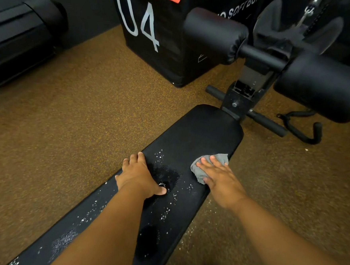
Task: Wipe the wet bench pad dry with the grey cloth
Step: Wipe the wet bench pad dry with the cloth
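The long black bench pad [197, 135] runs from the bottom left up to the middle of the view. Water droplets and a wet patch [169, 176] glisten across its near and middle stretch; the far end looks matte. My right hand [218, 177] presses flat on the bunched grey cloth [205, 165] near the pad's right edge. My left hand [137, 174] lies palm down on the pad's left edge, fingers over the side, thumb touching the wet patch.
Two black foam rollers [214, 32] and the bench frame [242, 94] stand beyond the pad's far end. A black soft box marked "04" [155, 38] sits on the brown speckled floor [65, 119]. A curved black handle [306, 129] lies at right; dark equipment [12, 38] is far left.
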`<control>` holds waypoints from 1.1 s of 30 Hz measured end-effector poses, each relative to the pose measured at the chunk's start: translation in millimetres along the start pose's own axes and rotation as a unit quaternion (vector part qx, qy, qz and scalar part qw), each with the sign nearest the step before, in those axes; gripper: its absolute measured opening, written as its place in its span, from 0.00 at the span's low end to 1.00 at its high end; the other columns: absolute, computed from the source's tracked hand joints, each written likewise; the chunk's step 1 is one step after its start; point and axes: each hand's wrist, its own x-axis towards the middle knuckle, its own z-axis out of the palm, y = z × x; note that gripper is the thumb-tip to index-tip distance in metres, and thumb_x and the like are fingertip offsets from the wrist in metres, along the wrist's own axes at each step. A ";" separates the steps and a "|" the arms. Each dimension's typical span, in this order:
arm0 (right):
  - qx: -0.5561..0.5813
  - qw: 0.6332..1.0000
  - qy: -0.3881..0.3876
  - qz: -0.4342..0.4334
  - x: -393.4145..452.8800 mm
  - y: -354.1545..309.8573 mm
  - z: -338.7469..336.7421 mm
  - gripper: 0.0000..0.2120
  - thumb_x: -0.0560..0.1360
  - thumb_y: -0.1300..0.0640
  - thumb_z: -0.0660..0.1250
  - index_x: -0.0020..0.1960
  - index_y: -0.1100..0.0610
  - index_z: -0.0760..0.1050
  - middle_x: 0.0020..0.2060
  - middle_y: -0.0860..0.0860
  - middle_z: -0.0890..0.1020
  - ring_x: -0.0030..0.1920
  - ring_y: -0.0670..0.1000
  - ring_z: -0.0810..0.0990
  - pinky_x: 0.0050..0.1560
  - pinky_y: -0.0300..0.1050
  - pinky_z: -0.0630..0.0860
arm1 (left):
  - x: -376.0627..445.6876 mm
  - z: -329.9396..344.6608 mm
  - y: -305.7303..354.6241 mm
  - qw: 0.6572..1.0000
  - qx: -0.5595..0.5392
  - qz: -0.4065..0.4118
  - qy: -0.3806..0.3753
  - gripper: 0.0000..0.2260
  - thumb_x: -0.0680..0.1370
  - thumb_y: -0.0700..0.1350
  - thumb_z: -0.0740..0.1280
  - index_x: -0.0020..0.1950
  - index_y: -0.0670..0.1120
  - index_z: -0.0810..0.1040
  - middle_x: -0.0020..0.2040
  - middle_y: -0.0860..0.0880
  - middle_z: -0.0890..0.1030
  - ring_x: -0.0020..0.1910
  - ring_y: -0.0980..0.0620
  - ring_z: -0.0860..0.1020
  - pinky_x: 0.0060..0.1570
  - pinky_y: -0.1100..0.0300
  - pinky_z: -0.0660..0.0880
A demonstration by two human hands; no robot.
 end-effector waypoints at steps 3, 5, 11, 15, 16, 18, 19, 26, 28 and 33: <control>-0.012 1.000 0.005 -0.010 1.0 4.3 1.6 0.23 0.81 0.56 0.55 0.74 0.45 0.57 0.74 0.40 0.56 0.75 0.41 0.46 0.75 0.45 0.40 | -1.5 1.2 -1.9 1.000 0.008 0.004 0.006 0.62 0.57 0.64 0.78 0.77 0.49 0.42 0.78 0.51 0.48 0.77 0.46 0.46 0.71 0.37 0.53; -0.008 1.000 0.020 -0.020 1.4 5.9 3.2 0.22 0.81 0.56 0.56 0.74 0.45 0.58 0.74 0.40 0.57 0.74 0.40 0.46 0.75 0.44 0.40 | -0.5 3.9 -2.7 1.000 -0.001 0.005 0.011 0.62 0.57 0.64 0.78 0.77 0.50 0.42 0.78 0.52 0.47 0.77 0.45 0.45 0.71 0.37 0.53; -0.025 0.999 0.017 -0.040 0.3 9.4 0.6 0.22 0.81 0.55 0.56 0.74 0.46 0.58 0.74 0.40 0.57 0.71 0.36 0.45 0.75 0.43 0.40 | -8.7 10.0 -4.3 0.999 -0.023 0.005 0.037 0.59 0.60 0.65 0.76 0.77 0.50 0.41 0.78 0.51 0.41 0.77 0.46 0.42 0.72 0.39 0.51; -0.025 0.998 0.052 -0.003 4.0 -0.8 7.7 0.22 0.81 0.55 0.54 0.74 0.47 0.58 0.75 0.42 0.58 0.76 0.44 0.47 0.74 0.45 0.39 | -38.7 25.4 -19.9 0.994 -0.038 0.021 0.105 0.53 0.65 0.67 0.70 0.77 0.50 0.40 0.78 0.50 0.39 0.77 0.47 0.41 0.73 0.41 0.50; -0.028 0.998 0.061 -0.005 2.1 -6.3 12.3 0.22 0.81 0.55 0.54 0.74 0.47 0.59 0.75 0.42 0.58 0.76 0.45 0.47 0.73 0.45 0.38 | -45.6 27.5 -24.2 0.993 -0.038 0.023 0.107 0.52 0.67 0.67 0.69 0.77 0.51 0.41 0.78 0.50 0.39 0.77 0.47 0.41 0.74 0.42 0.50; -0.014 0.996 0.069 -0.057 -6.6 -12.1 21.3 0.21 0.80 0.54 0.53 0.73 0.47 0.61 0.72 0.40 0.59 0.75 0.44 0.49 0.73 0.42 0.37 | -54.3 29.1 -31.7 0.993 -0.049 0.017 0.108 0.49 0.69 0.66 0.67 0.78 0.51 0.43 0.78 0.51 0.41 0.77 0.49 0.43 0.74 0.43 0.50; -0.011 0.994 0.061 -0.090 -12.1 -9.1 23.2 0.21 0.79 0.52 0.52 0.72 0.47 0.63 0.71 0.38 0.60 0.74 0.42 0.50 0.73 0.39 0.37 | -57.0 28.6 -34.2 0.992 -0.055 0.014 0.109 0.48 0.69 0.66 0.67 0.78 0.50 0.44 0.78 0.51 0.42 0.77 0.49 0.44 0.74 0.44 0.50; -0.062 0.993 0.094 0.037 -0.2 8.2 10.8 0.23 0.82 0.56 0.53 0.76 0.51 0.55 0.75 0.45 0.55 0.76 0.49 0.47 0.74 0.50 0.44 | -81.4 32.2 -33.8 0.993 -0.053 0.008 0.109 0.45 0.70 0.64 0.67 0.78 0.50 0.46 0.78 0.52 0.46 0.77 0.49 0.47 0.74 0.47 0.53; -0.045 0.996 0.078 0.020 -7.7 -12.3 20.8 0.23 0.81 0.56 0.53 0.76 0.50 0.55 0.76 0.45 0.54 0.76 0.49 0.46 0.74 0.50 0.42 | -88.1 36.3 -32.5 0.994 -0.053 0.002 0.092 0.46 0.70 0.64 0.68 0.78 0.50 0.46 0.78 0.52 0.45 0.77 0.48 0.46 0.74 0.47 0.54; -0.035 0.991 0.041 -0.120 -34.9 12.0 18.6 0.23 0.80 0.60 0.58 0.74 0.49 0.60 0.72 0.40 0.58 0.75 0.43 0.50 0.75 0.45 0.44 | -91.8 43.0 -21.4 0.995 -0.074 0.019 0.064 0.45 0.71 0.64 0.68 0.78 0.52 0.45 0.78 0.52 0.43 0.77 0.48 0.43 0.74 0.46 0.55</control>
